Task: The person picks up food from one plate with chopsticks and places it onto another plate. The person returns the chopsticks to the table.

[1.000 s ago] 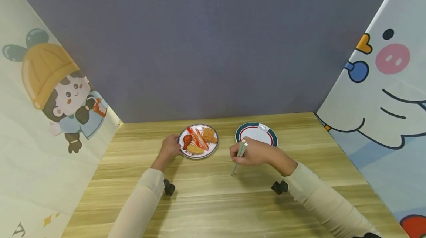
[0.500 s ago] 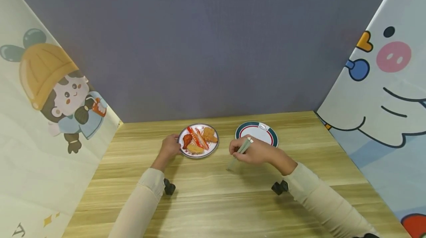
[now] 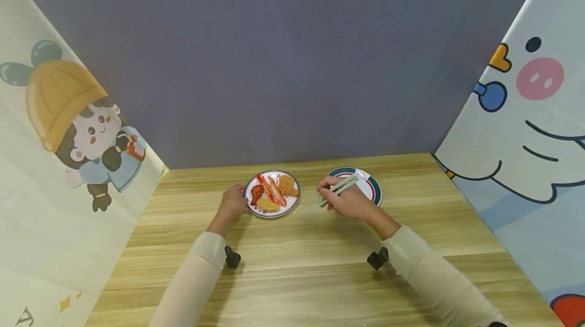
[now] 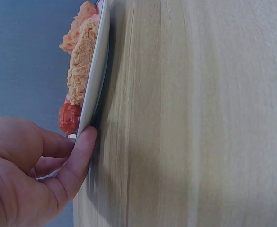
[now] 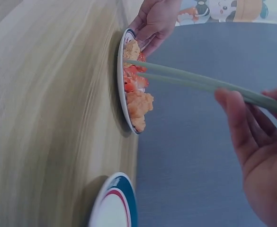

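My left hand (image 3: pixel 234 201) pinches the left rim of a white plate (image 3: pixel 288 207), thumb and fingers on either side of its edge. On this plate lie a red-brown drumstick (image 3: pixel 257 193), red-and-white crab sticks (image 3: pixel 272 190), a fried lump (image 3: pixel 287 185) and a long breaded piece (image 3: pixel 267 205). To the right, my right hand (image 3: pixel 347 200) holds pale green chopsticks (image 5: pixel 190 78) between thumb and fingers. Their tips extend left toward the food; in the right wrist view they overlap it, but I cannot tell whether they touch.
Behind my right hand sits a second plate (image 3: pixel 376 190) with a green rim and red ring, partly hidden. Both plates are on a wood-grain table (image 3: pixel 292 276). A grey panel (image 3: pixel 292 63) rises at the back, with cartoon-printed walls on both sides.
My right hand has shifted slightly farther back, and the chopsticks have swung from pointing down at the table to pointing left toward the food plate. The left hand and plate stay put.
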The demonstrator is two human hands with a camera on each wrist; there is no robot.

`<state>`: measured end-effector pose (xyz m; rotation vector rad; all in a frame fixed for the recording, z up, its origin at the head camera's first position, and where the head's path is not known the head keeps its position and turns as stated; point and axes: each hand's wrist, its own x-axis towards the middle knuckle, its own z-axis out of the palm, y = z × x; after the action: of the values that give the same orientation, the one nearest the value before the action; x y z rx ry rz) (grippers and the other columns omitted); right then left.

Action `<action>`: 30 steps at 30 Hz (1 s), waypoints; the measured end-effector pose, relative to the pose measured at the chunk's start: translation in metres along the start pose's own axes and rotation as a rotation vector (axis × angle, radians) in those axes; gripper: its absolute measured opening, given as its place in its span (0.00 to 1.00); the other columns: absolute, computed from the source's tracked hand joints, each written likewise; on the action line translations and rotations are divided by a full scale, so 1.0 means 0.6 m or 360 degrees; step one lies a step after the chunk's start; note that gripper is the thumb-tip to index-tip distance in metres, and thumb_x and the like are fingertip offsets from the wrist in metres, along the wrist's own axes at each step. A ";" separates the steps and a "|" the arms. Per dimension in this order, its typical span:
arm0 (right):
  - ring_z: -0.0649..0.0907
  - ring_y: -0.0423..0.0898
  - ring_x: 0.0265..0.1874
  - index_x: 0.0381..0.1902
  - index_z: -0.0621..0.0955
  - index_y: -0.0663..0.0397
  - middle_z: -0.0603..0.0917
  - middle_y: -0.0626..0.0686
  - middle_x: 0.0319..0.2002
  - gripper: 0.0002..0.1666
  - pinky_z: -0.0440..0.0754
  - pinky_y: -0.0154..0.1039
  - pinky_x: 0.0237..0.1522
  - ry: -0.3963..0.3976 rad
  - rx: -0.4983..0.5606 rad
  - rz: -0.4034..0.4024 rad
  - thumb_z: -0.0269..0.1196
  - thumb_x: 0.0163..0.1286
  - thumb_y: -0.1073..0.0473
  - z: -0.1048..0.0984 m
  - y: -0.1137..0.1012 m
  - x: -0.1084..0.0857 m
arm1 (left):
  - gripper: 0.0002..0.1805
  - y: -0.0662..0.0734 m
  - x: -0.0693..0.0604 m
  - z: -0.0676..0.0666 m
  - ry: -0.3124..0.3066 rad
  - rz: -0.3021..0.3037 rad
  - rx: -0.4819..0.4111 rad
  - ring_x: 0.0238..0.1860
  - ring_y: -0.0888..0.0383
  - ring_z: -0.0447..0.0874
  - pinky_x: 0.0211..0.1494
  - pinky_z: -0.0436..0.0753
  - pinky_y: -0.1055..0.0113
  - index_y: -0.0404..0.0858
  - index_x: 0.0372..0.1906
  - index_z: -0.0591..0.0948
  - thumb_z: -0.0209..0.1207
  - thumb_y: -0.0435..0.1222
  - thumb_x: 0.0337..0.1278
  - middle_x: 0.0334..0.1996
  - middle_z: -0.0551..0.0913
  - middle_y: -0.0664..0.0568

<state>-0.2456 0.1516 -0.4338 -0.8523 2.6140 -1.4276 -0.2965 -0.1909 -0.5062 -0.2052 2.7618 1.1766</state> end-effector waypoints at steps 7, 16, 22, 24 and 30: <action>0.87 0.49 0.22 0.44 0.81 0.63 0.84 0.64 0.34 0.11 0.91 0.47 0.25 0.0416 0.0329 0.0172 0.54 0.79 0.61 0.013 0.026 0.023 | 0.27 -0.002 0.003 0.001 -0.0012 -0.0017 -0.0009 0.47 0.43 0.89 0.38 0.93 0.67 0.26 0.68 0.72 0.53 0.24 0.63 0.57 0.82 0.29; 0.89 0.48 0.22 0.44 0.79 0.71 0.83 0.73 0.35 0.13 0.92 0.41 0.23 0.0738 0.0631 0.0301 0.54 0.78 0.63 0.031 0.048 0.052 | 0.27 -0.001 0.004 -0.002 -0.0010 -0.0007 -0.0050 0.40 0.46 0.90 0.32 0.92 0.68 0.24 0.66 0.73 0.53 0.22 0.59 0.53 0.83 0.28; 0.89 0.48 0.23 0.47 0.79 0.71 0.82 0.73 0.36 0.13 0.90 0.35 0.21 0.0830 0.0722 0.0343 0.54 0.78 0.64 0.042 0.060 0.065 | 0.28 -0.004 0.003 -0.001 -0.0013 -0.0025 -0.0066 0.47 0.42 0.89 0.34 0.92 0.68 0.26 0.69 0.71 0.52 0.23 0.62 0.57 0.81 0.28; 0.90 0.53 0.26 0.48 0.80 0.71 0.82 0.71 0.36 0.13 0.91 0.37 0.22 0.0847 0.0737 0.0363 0.54 0.78 0.63 0.046 0.063 0.067 | 0.28 -0.002 0.001 -0.002 -0.0020 -0.0027 -0.0061 0.47 0.42 0.89 0.34 0.92 0.68 0.26 0.69 0.71 0.52 0.24 0.63 0.57 0.82 0.29; 0.90 0.59 0.29 0.50 0.80 0.69 0.80 0.73 0.40 0.14 0.93 0.45 0.27 0.0884 0.0807 0.0413 0.53 0.78 0.62 0.058 0.074 0.072 | 0.28 -0.002 0.001 -0.003 -0.0044 -0.0035 -0.0126 0.46 0.41 0.89 0.35 0.93 0.68 0.26 0.69 0.71 0.54 0.24 0.63 0.57 0.81 0.28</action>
<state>-0.2919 0.1230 -0.4791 -0.0561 2.3369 -2.3370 -0.2968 -0.1933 -0.5059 -0.2250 2.6850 1.2744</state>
